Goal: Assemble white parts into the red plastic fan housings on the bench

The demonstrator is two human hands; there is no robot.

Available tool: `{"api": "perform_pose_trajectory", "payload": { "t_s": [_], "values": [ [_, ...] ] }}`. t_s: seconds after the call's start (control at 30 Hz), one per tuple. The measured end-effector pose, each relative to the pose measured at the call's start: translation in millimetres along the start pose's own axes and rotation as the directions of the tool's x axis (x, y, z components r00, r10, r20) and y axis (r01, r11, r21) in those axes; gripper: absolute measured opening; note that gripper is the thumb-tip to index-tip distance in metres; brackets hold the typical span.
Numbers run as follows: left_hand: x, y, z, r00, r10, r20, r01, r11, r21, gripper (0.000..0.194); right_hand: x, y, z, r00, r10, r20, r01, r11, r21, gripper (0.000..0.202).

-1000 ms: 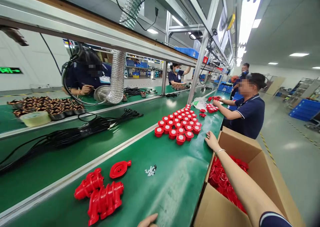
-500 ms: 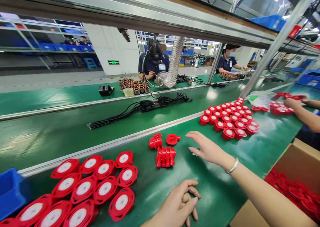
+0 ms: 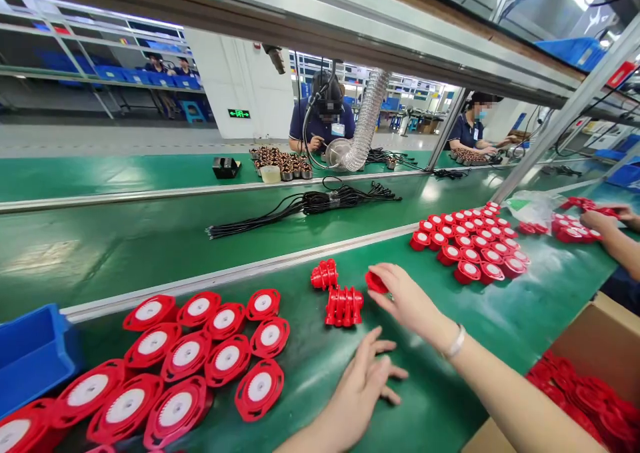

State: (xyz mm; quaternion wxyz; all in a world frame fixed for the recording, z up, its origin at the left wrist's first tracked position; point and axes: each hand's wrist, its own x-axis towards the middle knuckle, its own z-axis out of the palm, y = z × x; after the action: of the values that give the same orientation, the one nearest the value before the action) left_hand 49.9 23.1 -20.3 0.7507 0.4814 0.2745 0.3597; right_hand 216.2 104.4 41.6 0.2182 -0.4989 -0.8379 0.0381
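Observation:
My right hand point(image 3: 407, 300), with a silver bangle at the wrist, pinches a small red plastic part point(image 3: 376, 282) between thumb and fingers. Most of that part is hidden by the fingers. Just left of it on the green bench lie a stack of ribbed red parts point(image 3: 344, 306) and a smaller red stack point(image 3: 325, 274). My left hand point(image 3: 364, 380) hovers low over the bench with its fingers apart and nothing in them. To its left stand several red round housings with white discs, the nearest being one red housing point(image 3: 259, 389).
A blue bin point(image 3: 37, 360) stands at far left. More red housings point(image 3: 467, 243) are grouped at right, beside a co-worker's hands point(image 3: 600, 220). Black cables point(image 3: 320, 201) lie on the middle strip. A cardboard box point(image 3: 595, 333) holds red parts. A metal post point(image 3: 540, 140) rises behind.
My right hand has closed on the round red part that lay beside the stacks. My left hand's fingers have spread from a loose curl. The view has shifted slightly left.

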Motion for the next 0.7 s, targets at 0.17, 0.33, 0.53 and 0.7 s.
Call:
{"api": "perform_pose_trajectory", "payload": {
  "t_s": [0.17, 0.33, 0.53, 0.7],
  "values": [
    [-1, 8, 0.3, 0.984, -0.075, -0.161, 0.035, 0.97, -0.239, 0.069, -77, -66, 3, 0.998, -0.063, 0.003, 0.063, 0.996, 0.069, 0.059],
    [-1, 17, 3.0, 0.974, -0.138, -0.178, 0.087, 0.959, -0.269, 0.061, -96, -67, -2, 0.998, 0.011, 0.067, -0.029, 0.958, 0.286, 0.07],
    [0, 17, 4.9, 0.983, -0.158, -0.091, 0.149, 0.984, -0.096, 0.051, -81, 19, -9, 0.922, 0.343, -0.178, -0.303, 0.928, 0.218, 0.015],
    [3, 14, 1.3, 0.984, -0.171, -0.051, 0.168, 0.984, -0.063, 0.053, -81, 44, 6, 0.954, 0.263, -0.141, -0.255, 0.964, 0.073, 0.014]
  ]
}}
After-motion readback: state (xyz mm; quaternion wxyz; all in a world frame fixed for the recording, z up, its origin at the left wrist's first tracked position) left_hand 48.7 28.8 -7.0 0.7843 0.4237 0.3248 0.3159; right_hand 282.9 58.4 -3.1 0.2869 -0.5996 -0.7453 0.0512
